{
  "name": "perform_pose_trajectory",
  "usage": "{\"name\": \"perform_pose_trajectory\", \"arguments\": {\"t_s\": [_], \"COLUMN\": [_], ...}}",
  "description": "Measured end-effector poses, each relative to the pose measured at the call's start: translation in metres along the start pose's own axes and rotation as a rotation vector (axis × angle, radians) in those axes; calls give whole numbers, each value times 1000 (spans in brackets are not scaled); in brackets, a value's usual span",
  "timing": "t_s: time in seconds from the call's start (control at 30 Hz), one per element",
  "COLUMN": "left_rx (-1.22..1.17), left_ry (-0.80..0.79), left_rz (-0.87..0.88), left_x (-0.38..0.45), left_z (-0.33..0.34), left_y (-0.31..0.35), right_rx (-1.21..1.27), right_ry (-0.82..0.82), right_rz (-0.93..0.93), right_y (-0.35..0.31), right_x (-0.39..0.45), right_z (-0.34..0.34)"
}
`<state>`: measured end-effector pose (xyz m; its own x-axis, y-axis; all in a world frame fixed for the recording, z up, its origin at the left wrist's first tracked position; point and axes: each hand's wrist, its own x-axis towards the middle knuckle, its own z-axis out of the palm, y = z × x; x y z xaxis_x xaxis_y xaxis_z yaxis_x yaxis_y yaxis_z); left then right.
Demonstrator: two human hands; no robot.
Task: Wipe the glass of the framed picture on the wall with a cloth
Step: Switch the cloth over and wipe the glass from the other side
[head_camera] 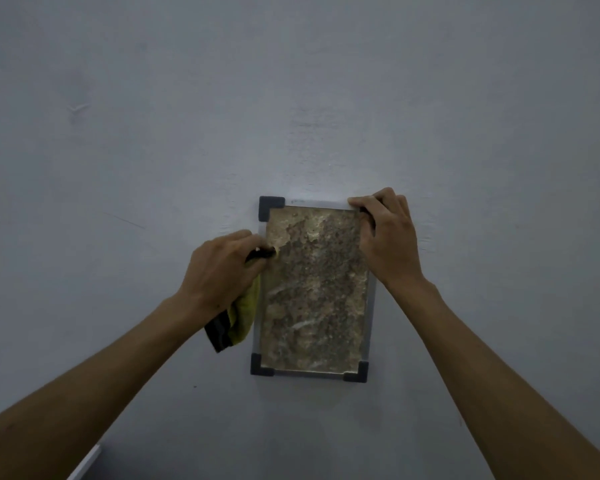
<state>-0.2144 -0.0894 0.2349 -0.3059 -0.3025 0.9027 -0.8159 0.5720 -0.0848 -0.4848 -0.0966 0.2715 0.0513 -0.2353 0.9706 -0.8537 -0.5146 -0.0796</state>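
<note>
Plain grey wall fills the view. On the left, the left hand grips a yellow cloth at the left edge of the framed picture hanging there. The right hand holds its top right corner, fingers curled round. Wiping looks just started; next, rub the cloth across the glass.

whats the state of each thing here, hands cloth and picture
left hand: grips the cloth at the picture's left edge
right hand: holds the picture's top right corner
yellow cloth: bunched, tail hanging below the left hand
framed picture: on the wall, upright, glass mottled
wall: bare, faint scuffs
</note>
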Motion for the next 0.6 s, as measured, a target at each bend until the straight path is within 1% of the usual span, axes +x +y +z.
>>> {"name": "perform_pose_trajectory", "arguments": {"t_s": [0.07, 0.1, 0.23, 0.3, 0.37, 0.47, 0.5, 0.53, 0.6], "left_rx": [-45, -59, -55, -1, -3, -113, -148, -162, -160], "left_ry": [61, 51, -126, -144, -63, 134, 167, 168, 81], "left_rz": [-58, -59, 38, 79, 53, -106, -139, -145, -91], "left_x": [7, 7, -4, -5, 0, 11, 13, 13, 6], "left_z": [3, 5, 10, 10, 11, 12, 14, 16, 20], "left_y": [1, 2, 12, 14, 12, 11, 12, 14, 19], "right_rx": [-3, -3, -3, -1, 2, 4, 2, 1, 4], "right_ry": [-3, -3, 1, 10, 16, 13, 12, 10, 8], "right_rz": [1, 1, 3, 0, 0, -3, -2, -1, -2], "right_y": [0, 0, 2, 3, 2, 2, 2, 3, 3], "right_x": [0, 0, 1, 0, 0, 0, 1, 1, 1], "right_z": [-1, -1, -1, 0, 1, 2, 1, 1, 1]}}
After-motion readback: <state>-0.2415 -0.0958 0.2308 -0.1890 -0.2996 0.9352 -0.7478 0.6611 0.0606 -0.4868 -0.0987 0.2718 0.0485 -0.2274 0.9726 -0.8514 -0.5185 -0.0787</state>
